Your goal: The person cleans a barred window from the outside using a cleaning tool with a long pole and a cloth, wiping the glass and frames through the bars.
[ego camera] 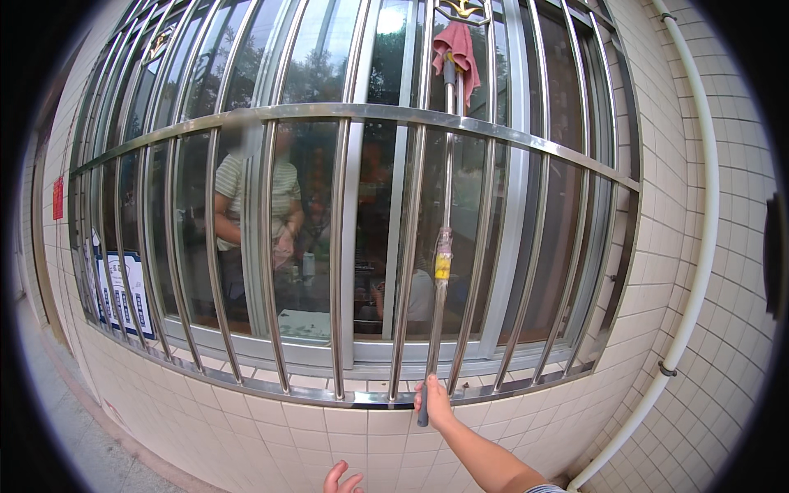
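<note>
My right hand (436, 403) is closed around the grey grip at the lower end of a metal telescopic pole (449, 179), just in front of the bottom rail. The pole rises between two upright bars and seems to pass behind the crossbar. Clear and yellow tape (442, 265) wraps its middle joint. At the top hangs a pink cloth (457, 52), close to the window glass (388, 68). Only some fingers of my left hand (341, 477) show at the bottom edge; they are apart, with nothing seen in them.
A stainless steel window grille (370, 111) spans the sliding window. Behind the glass stands a person (271, 191) in a striped top. A printed notice (126, 293) is at lower left. A white drainpipe (709, 160) runs down the tiled wall (662, 246) at right.
</note>
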Motion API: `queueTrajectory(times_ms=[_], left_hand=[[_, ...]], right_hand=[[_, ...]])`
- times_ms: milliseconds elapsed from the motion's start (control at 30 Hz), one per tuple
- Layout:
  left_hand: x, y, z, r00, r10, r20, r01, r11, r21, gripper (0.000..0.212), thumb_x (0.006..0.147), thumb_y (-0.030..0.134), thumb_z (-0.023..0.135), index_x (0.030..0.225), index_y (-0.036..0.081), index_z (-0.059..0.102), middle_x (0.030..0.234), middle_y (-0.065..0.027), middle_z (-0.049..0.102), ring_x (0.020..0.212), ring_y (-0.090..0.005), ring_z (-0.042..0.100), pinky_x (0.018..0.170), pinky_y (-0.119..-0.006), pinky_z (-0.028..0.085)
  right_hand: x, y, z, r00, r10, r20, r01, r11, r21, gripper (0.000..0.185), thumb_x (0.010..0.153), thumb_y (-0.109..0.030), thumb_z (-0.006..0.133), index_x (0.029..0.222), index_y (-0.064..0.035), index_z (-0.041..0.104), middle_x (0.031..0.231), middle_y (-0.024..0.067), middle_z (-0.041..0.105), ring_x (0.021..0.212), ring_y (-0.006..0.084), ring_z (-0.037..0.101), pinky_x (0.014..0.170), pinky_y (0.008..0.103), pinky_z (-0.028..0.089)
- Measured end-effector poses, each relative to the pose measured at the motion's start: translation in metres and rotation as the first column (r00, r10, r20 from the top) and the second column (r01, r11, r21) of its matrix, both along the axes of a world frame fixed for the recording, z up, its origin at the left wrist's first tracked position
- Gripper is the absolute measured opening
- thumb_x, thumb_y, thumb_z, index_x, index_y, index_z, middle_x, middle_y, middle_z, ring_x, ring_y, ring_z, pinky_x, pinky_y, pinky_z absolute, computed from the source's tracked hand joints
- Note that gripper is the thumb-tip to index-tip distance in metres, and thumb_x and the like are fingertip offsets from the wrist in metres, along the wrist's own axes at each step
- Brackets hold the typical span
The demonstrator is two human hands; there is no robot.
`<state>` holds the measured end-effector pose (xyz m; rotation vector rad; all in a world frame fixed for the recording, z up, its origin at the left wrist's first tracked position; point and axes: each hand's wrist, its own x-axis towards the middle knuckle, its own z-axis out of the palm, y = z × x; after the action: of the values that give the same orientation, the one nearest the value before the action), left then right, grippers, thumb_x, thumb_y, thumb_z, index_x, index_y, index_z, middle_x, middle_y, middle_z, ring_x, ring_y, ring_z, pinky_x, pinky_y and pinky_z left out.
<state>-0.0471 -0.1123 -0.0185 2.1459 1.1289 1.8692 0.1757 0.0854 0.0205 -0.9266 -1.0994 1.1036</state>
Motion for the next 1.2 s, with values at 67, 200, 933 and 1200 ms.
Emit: queueTrajectory(times_ms=[67,200,933,1200], left_hand=[[0.0,-0.003,0.002,1.0,-0.003,0.015,0.003,1.0,-0.01,0.031,0.074,-0.005,0.044,0.104,-0.004,0.051,0.12,-0.0281,0.038,0.112,-0.0402,0.04,0.094,-0.044,0.034],[-0.005,-0.006,0.002,0.999,0.055,0.002,-0.055,0.998,0.023,0.031,0.074,-0.005,0.044,0.104,-0.004,0.051,0.12,-0.0282,0.038,0.112,-0.0402,0.04,0.094,-0.043,0.035],[0.005,0.009,-0.007,0.998,0.06,-0.027,-0.06,0.998,-0.011,0.031,0.074,-0.005,0.046,0.105,-0.001,0.053,0.12,-0.0264,0.04,0.111,-0.0385,0.042,0.093,-0.043,0.034],[0.007,0.007,-0.009,0.999,0.031,0.014,-0.031,0.999,0.038,0.029,0.076,-0.004,0.045,0.103,-0.002,0.053,0.119,-0.027,0.041,0.11,-0.0389,0.043,0.093,-0.043,0.035]], right_hand=[[0.003,0.009,0.044,0.995,0.002,-0.095,-0.004,1.0,-0.024,0.054,0.086,-0.056,0.034,0.08,-0.004,0.045,0.053,0.0027,0.043,0.044,0.0139,0.044,0.043,0.0277,0.04],[0.017,0.041,0.114,0.995,0.003,-0.097,0.002,0.999,0.054,0.056,0.083,-0.061,0.033,0.079,-0.0062,0.044,0.051,0.0025,0.042,0.042,0.0147,0.041,0.041,0.0302,0.037],[0.018,0.082,0.133,0.983,-0.059,0.173,0.043,0.995,0.094,0.058,0.084,-0.06,0.033,0.073,-0.0037,0.044,0.051,0.0018,0.042,0.041,0.0115,0.041,0.039,0.0252,0.036],[-0.004,0.049,0.076,0.999,-0.038,0.035,0.036,0.997,0.071,0.057,0.084,-0.06,0.033,0.073,-0.0051,0.044,0.053,0.0029,0.043,0.043,0.0134,0.042,0.041,0.0271,0.038]])
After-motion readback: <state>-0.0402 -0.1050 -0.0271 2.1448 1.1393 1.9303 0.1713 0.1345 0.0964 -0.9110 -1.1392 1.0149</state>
